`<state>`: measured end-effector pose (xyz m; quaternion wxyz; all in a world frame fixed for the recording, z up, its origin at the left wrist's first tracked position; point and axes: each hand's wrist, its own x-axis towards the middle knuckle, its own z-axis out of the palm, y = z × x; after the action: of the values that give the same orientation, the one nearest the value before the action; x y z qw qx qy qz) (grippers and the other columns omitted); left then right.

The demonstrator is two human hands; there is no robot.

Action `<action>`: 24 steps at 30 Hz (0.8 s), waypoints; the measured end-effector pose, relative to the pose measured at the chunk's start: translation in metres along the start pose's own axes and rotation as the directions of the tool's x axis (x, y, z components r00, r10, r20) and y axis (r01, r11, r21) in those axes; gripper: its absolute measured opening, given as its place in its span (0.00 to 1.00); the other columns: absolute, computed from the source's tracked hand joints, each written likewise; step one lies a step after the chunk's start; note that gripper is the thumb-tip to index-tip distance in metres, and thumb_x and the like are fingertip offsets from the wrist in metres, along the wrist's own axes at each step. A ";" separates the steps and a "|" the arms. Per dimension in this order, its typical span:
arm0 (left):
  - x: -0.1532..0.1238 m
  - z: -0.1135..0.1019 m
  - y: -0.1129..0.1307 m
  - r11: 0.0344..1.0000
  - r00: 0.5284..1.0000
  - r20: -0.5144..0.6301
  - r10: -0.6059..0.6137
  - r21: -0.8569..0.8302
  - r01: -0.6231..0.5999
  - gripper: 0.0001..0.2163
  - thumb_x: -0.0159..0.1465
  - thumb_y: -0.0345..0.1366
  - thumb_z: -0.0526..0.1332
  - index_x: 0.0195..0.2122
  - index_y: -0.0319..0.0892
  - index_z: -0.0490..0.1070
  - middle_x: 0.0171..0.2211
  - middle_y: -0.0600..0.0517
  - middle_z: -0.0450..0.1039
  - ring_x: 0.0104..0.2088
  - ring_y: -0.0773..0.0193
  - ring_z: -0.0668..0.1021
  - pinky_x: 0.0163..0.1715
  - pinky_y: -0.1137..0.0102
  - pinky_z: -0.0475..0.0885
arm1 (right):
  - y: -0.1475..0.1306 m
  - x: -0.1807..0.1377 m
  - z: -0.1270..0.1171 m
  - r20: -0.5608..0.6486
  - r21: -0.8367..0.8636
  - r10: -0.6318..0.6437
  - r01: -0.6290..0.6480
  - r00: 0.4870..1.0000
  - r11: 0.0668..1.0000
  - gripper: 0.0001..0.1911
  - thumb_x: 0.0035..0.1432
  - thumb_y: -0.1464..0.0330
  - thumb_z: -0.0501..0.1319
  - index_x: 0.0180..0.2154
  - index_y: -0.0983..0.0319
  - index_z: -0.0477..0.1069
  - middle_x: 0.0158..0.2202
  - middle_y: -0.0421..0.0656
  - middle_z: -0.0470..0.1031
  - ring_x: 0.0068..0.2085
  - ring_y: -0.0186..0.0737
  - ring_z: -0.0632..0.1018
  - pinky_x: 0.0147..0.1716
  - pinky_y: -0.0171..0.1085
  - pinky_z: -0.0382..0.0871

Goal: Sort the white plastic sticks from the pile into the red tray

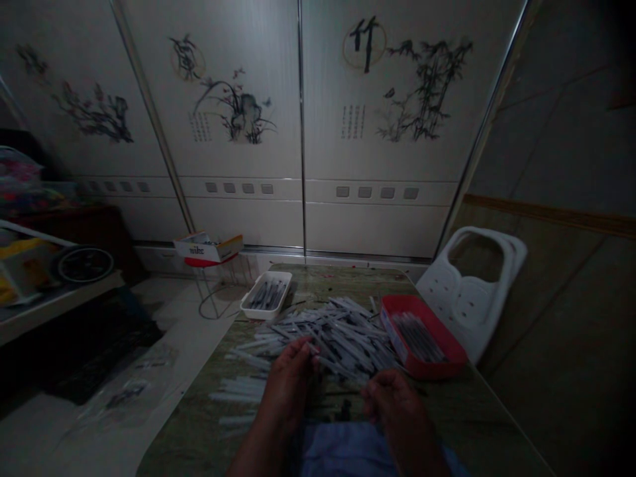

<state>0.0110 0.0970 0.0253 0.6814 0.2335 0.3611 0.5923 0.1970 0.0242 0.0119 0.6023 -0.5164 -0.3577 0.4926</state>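
A large heap of slim, pale pens (342,331) with dark tips covers the middle of the table. At the near left edge of this heap, my left hand (293,368) is closed, its thumb and fingertips pinched on what looks like one pen. My right hand (392,397) is closed near the front right of the heap, fingers curled together; whatever they hold is too dark and small to make out. Just beyond it stands a red tray (447,324) of similar pens. Behind the heap on the left, a white tray (245,306) holds darker pens or pen parts.
Small dark bits (346,409) lie on the green table (199,404) between my hands. Behind the table's left corner, an open carton (213,250) sits on a red stool (199,263). White plastic chairs (462,291) stand at the right, sliding cabinet doors (368,222) behind.
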 end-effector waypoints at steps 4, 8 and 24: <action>-0.001 0.002 -0.003 1.000 1.000 -0.003 -0.003 0.020 0.003 0.14 0.57 0.36 0.74 0.43 0.40 0.76 0.36 0.49 0.79 0.32 0.67 0.79 0.36 0.74 0.75 | -0.002 -0.001 0.002 -0.013 -0.059 -0.033 0.032 0.999 0.998 0.16 0.57 0.55 0.67 0.31 0.59 0.69 0.22 0.38 0.74 0.25 0.36 0.72 0.26 0.33 0.65; 0.000 0.003 -0.009 0.996 1.000 0.005 0.025 0.080 -0.025 0.15 0.56 0.39 0.74 0.42 0.40 0.77 0.34 0.51 0.79 0.31 0.68 0.78 0.36 0.74 0.74 | -0.005 -0.004 0.004 -0.007 -0.089 -0.022 0.022 1.000 0.996 0.16 0.55 0.54 0.68 0.31 0.58 0.70 0.23 0.38 0.73 0.25 0.37 0.72 0.26 0.34 0.65; -0.018 0.023 -0.031 0.986 0.999 -0.040 -0.021 0.167 0.027 0.23 0.52 0.48 0.75 0.43 0.40 0.78 0.36 0.47 0.82 0.25 0.67 0.76 0.26 0.72 0.70 | -0.014 -0.021 0.014 0.009 -0.174 0.002 -0.001 1.000 0.985 0.14 0.51 0.55 0.70 0.35 0.58 0.80 0.21 0.39 0.72 0.23 0.39 0.70 0.21 0.36 0.62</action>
<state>0.0482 0.0757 0.0203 0.6594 0.2742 0.4252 0.5560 0.1816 0.0080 0.0298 0.5529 -0.5650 -0.4017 0.4623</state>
